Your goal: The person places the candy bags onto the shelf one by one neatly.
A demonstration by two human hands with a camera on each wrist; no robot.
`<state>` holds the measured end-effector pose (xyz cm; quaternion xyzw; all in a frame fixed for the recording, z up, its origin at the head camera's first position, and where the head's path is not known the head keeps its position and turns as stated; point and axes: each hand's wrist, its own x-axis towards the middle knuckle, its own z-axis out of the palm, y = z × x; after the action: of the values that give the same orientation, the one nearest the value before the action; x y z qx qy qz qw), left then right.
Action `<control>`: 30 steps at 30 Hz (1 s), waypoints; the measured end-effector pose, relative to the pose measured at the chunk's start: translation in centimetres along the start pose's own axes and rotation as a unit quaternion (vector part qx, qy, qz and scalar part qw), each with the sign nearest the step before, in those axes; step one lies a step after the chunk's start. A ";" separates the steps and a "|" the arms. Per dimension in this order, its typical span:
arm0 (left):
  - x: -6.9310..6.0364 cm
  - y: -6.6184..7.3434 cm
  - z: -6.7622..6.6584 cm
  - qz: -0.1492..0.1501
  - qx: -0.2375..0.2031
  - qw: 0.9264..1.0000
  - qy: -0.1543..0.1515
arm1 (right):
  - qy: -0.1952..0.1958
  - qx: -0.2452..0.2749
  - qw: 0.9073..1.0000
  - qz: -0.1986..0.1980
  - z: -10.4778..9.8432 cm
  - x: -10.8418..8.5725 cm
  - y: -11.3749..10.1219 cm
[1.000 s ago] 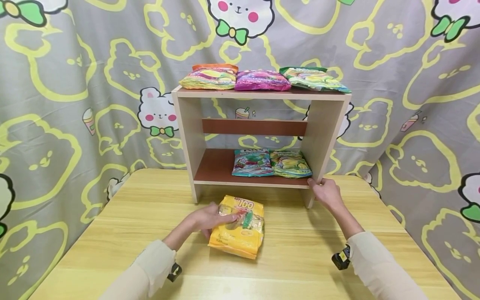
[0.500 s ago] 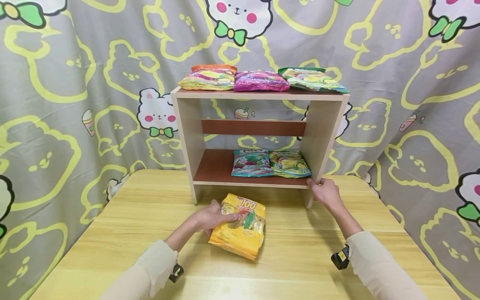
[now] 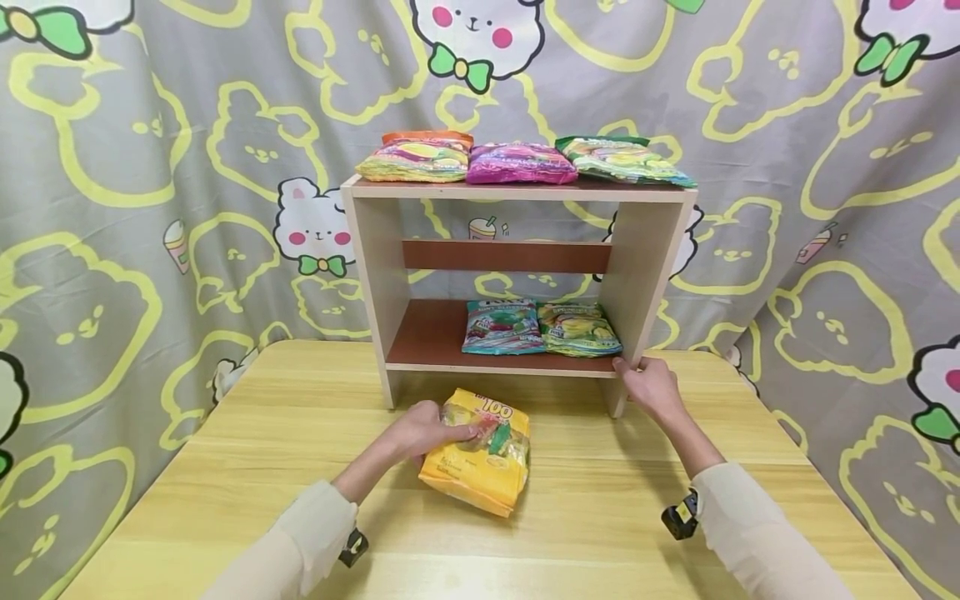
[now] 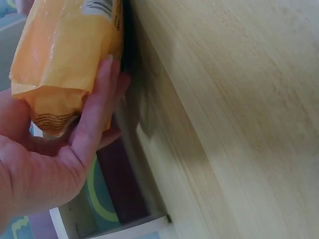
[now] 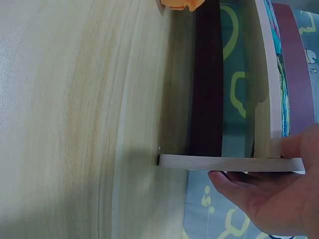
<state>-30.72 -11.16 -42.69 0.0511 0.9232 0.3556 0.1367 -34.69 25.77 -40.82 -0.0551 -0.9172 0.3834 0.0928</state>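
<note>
My left hand (image 3: 426, 433) grips a yellow gummy candy bag (image 3: 476, 475) marked 100 by its left side, with the thumb across its front. The bag is tilted, in front of the small shelf (image 3: 431, 333). In the left wrist view the fingers (image 4: 97, 107) wrap the side and underside of the bag (image 4: 60, 55). At the shelf's right side, my right hand (image 3: 654, 387) holds the side panel (image 5: 229, 163) near the lower board. The right wrist view has the thumb inside and the fingers (image 5: 234, 191) outside that panel.
On the lower board lie a teal candy bag (image 3: 504, 327) and a yellow-green one (image 3: 579, 329), toward the right. Orange (image 3: 416, 158), magenta (image 3: 521, 163) and green (image 3: 626, 161) bags line the top board. The shelf stands on a wooden table (image 3: 300, 417) before a patterned curtain (image 3: 255, 167).
The yellow bag has turned slightly clockwise in my left hand, and its top end now tips away. My right hand stays on the shelf's side panel.
</note>
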 end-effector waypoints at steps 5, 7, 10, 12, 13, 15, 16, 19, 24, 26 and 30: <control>0.2 0.1 0.3 0.015 -0.012 0.999 0.041 | -0.001 0.006 1.000 0.000 0.2 -0.1 0.1; 0.2 0.2 0.4 0.024 -0.021 0.998 0.052 | 0.000 0.008 1.000 0.001 0.2 -0.1 0.2; 0.2 0.3 0.5 0.029 -0.032 0.997 0.061 | 0.002 0.008 1.000 0.001 0.2 -0.1 0.1; 0.3 0.4 0.5 0.031 -0.039 0.997 0.064 | 0.003 0.006 1.000 -0.001 0.2 -0.1 0.1; 0.2 0.5 0.5 0.032 -0.043 0.996 0.065 | 0.002 0.007 1.000 -0.001 0.1 -0.1 0.1; 0.2 0.6 0.4 0.035 -0.048 0.996 0.068 | 0.001 0.007 1.000 0.000 0.1 -0.1 0.0; 0.1 0.7 0.3 0.036 -0.052 0.996 0.068 | 0.000 0.008 1.000 0.000 0.1 -0.1 0.0; -0.1 0.9 0.2 0.038 -0.063 0.995 0.069 | -0.001 0.010 1.000 0.002 0.1 -0.1 -0.1; -0.6 1.4 0.0 0.039 -0.067 0.994 0.077 | 0.000 0.007 1.000 -0.001 0.0 -0.1 0.0; -0.7 1.5 0.0 0.037 -0.064 0.994 0.082 | 0.001 0.007 1.000 -0.003 0.1 -0.1 0.0; -0.9 1.7 -0.1 0.040 -0.057 0.993 0.098 | 0.003 0.006 1.000 -0.005 0.1 -0.1 0.1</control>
<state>-29.85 -10.13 -41.24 0.0454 0.9076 0.4159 0.0340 -34.64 25.72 -40.94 -0.0507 -0.9149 0.3884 0.0977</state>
